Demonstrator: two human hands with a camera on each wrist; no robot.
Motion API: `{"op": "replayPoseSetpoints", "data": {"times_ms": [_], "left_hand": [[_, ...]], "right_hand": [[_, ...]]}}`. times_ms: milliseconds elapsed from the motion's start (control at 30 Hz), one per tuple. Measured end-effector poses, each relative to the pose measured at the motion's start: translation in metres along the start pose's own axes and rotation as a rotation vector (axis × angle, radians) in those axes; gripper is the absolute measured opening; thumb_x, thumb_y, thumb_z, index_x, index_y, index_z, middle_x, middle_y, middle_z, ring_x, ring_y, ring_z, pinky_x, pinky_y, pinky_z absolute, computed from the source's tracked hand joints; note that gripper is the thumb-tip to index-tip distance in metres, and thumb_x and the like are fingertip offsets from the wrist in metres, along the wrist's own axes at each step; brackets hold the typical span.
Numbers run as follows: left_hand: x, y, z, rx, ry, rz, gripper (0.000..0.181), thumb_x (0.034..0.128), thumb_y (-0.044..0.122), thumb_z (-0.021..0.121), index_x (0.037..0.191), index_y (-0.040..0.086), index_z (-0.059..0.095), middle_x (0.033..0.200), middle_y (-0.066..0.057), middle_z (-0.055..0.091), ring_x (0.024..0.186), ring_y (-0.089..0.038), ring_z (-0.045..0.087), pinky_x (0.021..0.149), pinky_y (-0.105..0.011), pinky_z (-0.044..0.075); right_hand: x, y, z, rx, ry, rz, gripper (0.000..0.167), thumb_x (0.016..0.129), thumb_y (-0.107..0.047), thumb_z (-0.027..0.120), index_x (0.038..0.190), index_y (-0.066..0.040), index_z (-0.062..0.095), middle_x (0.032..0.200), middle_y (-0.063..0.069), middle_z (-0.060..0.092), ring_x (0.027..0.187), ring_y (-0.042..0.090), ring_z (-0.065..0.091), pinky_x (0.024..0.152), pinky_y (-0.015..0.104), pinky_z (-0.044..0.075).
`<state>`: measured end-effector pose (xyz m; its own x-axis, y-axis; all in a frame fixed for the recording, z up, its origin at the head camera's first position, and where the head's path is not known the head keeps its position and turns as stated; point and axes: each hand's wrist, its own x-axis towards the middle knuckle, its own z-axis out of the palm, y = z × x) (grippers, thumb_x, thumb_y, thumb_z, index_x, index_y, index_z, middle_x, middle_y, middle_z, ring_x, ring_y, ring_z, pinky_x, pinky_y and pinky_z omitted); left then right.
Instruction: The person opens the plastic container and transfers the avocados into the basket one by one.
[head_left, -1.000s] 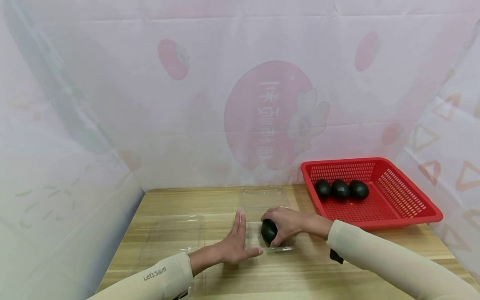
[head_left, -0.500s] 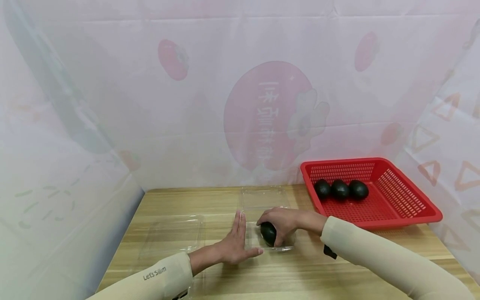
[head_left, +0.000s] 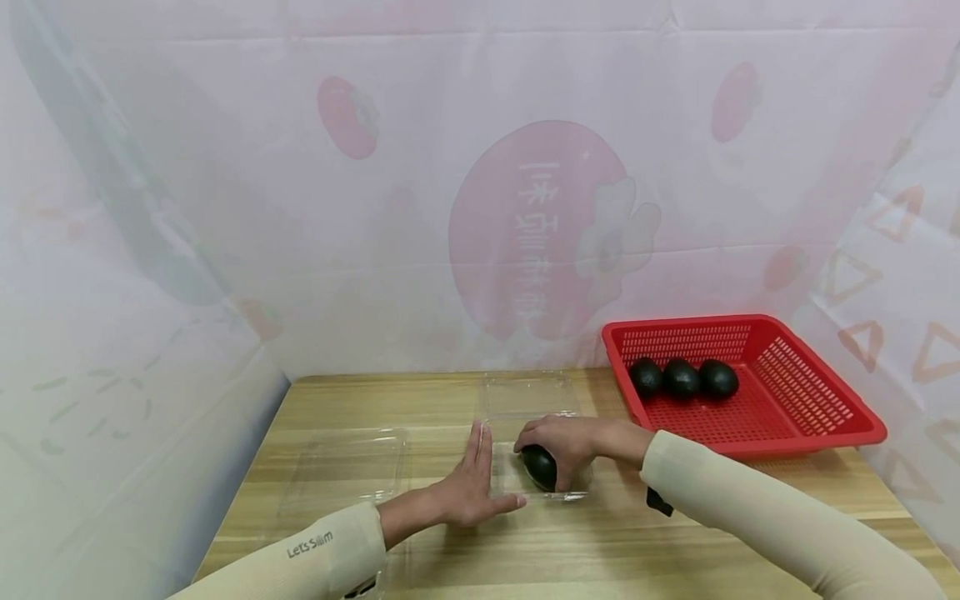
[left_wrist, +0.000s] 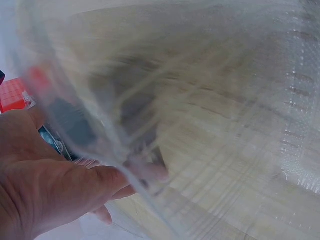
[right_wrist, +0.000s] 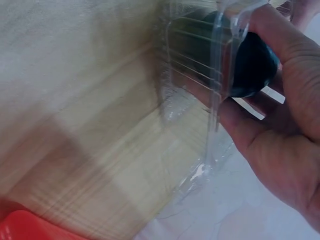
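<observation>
A dark, egg-shaped avocado (head_left: 538,467) sits low in a clear plastic box (head_left: 507,482) on the table. My right hand (head_left: 567,446) grips it from above, fingers and thumb curled round its sides. In the right wrist view the avocado (right_wrist: 255,65) shows beyond the box's clear wall, held between thumb and fingers. The box's clear lid (head_left: 528,393) lies folded back behind it. My left hand (head_left: 467,496) is spread along the box's left side, fingers straight, thumb out near the front edge. Clear plastic blurs much of the left wrist view around the left hand (left_wrist: 55,185).
At the right stands a red plastic basket (head_left: 795,446) with three more avocados (head_left: 681,379) in a row at its left. Another clear box (head_left: 345,471) lies on the wooden table (head_left: 375,400) to the left. A printed cloth (head_left: 420,208) hangs behind and at both sides.
My right hand shifted slightly left with the avocado, which now leans a little more inside the box. The left hand, basket and other box stayed in place.
</observation>
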<state>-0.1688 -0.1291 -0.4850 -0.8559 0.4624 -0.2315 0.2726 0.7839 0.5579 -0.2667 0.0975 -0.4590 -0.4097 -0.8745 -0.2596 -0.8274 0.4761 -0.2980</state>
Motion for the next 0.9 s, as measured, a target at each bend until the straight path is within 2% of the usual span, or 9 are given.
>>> {"op": "replayPoseSetpoints", "data": {"times_ms": [133,367,600,733,900], "left_hand": [[0.004,-0.008,0.006,0.006,0.012,0.008,0.121,0.1004,0.064,0.061,0.163,-0.012,-0.008,0.169,-0.034,-0.023,0.159,-0.049,0.002,0.123,-0.059,0.029],[0.003,-0.005,0.003,0.002,0.0,0.004,0.119,0.1014,0.063,0.06,0.163,-0.011,-0.01,0.169,-0.032,-0.024,0.159,-0.049,0.004,0.123,-0.059,0.029],[0.007,-0.01,0.009,-0.008,0.011,-0.007,0.119,0.1006,0.061,0.063,0.164,-0.01,-0.008,0.169,-0.031,-0.025,0.159,-0.049,0.004,0.124,-0.057,0.028],[0.004,-0.007,0.007,-0.006,0.014,-0.004,0.118,0.1008,0.061,0.062,0.163,-0.012,-0.007,0.169,-0.032,-0.023,0.158,-0.049,0.005,0.124,-0.058,0.027],[-0.002,0.003,-0.001,0.007,-0.002,0.001,0.118,0.1016,0.061,0.061,0.162,-0.014,-0.007,0.169,-0.035,-0.022,0.158,-0.052,0.008,0.123,-0.06,0.028]], "right_hand": [[-0.003,0.001,0.001,0.029,0.022,-0.008,0.077,0.07,-0.021,0.099,0.138,-0.009,0.065,0.137,0.005,0.065,0.122,0.017,0.061,0.102,0.032,0.052],[-0.006,0.007,0.006,0.056,0.072,-0.027,0.076,0.07,-0.026,0.099,0.137,-0.009,0.066,0.136,0.003,0.066,0.121,0.015,0.061,0.103,0.031,0.052],[-0.006,0.012,0.011,0.078,0.132,-0.089,0.076,0.071,-0.024,0.097,0.137,-0.004,0.064,0.135,0.006,0.066,0.12,0.015,0.062,0.102,0.03,0.053],[-0.008,0.012,0.012,0.098,0.169,-0.109,0.076,0.071,-0.023,0.096,0.137,-0.003,0.064,0.135,0.008,0.066,0.121,0.017,0.062,0.102,0.031,0.053],[-0.009,0.011,0.012,0.153,0.192,-0.085,0.076,0.071,-0.024,0.095,0.139,-0.004,0.064,0.136,0.008,0.066,0.121,0.016,0.062,0.1,0.032,0.053]]}}
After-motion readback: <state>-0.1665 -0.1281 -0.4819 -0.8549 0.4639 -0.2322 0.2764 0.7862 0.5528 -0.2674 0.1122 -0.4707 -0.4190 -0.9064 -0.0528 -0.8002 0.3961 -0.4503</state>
